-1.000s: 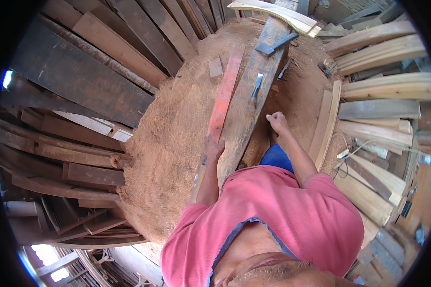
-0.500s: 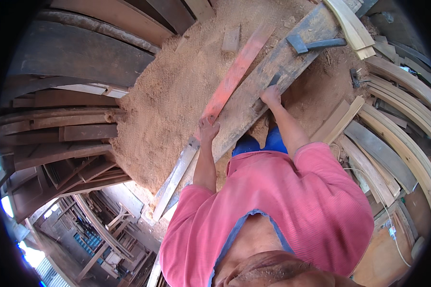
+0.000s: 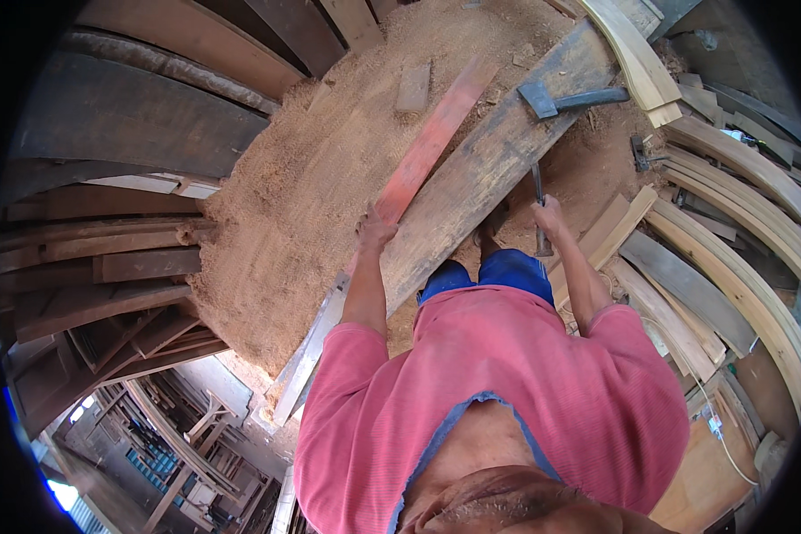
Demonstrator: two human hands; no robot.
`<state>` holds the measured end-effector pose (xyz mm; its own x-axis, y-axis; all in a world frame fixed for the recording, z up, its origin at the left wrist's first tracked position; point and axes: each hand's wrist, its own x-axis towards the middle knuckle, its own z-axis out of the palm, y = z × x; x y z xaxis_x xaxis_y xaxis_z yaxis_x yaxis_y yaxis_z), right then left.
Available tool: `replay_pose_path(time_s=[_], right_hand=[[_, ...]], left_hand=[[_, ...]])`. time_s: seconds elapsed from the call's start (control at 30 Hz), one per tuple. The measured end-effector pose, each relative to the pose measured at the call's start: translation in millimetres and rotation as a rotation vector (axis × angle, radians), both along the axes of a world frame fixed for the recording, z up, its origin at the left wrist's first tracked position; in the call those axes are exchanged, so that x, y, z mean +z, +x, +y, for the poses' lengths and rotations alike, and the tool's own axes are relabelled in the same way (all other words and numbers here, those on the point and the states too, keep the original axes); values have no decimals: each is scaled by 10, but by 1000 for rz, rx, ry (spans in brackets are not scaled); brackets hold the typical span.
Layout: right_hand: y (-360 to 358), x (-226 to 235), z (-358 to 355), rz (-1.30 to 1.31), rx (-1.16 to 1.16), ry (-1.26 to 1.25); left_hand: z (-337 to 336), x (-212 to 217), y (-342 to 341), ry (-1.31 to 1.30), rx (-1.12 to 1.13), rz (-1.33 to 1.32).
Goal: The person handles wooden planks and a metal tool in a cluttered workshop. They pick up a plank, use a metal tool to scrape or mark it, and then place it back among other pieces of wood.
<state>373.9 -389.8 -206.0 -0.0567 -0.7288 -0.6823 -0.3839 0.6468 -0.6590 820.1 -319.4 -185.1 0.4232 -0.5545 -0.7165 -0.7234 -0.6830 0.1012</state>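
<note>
Both hands are clamped: left hand (image 3: pixel 376 230) on the reddish plank (image 3: pixel 427 147), which runs toward the upper right, right hand (image 3: pixel 549 216) on a chisel (image 3: pixel 538 209).

reddish plank (image 3: pixel 427 147) | grey weathered board (image 3: pixel 489 169) | tan sawdust (image 3: pixel 303 205) | dark grey hatchet (image 3: pixel 565 98) | pale curved slats (image 3: pixel 632 58)

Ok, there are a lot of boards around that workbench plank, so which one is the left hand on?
The left hand rests on the reddish board, the narrow one lying beside the wide grey plank. It is the only red-tinted board; the rest are grey, brown or pale.
</note>
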Motion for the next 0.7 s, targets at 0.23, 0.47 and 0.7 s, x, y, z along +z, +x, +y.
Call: replay_pose_path(time_s=[0.23,0.47,0.7], right_hand=[[-96,223,-333,103,-50,-196],[-144,-170,-1841,183,-152,-239],[316,-1,-2178,135,-488,31]], left_hand=[[191,159,-113,11,-146,4],[227,96,-317,-44,-136,-47],[330,-21,-354,-49,-45,-25]])
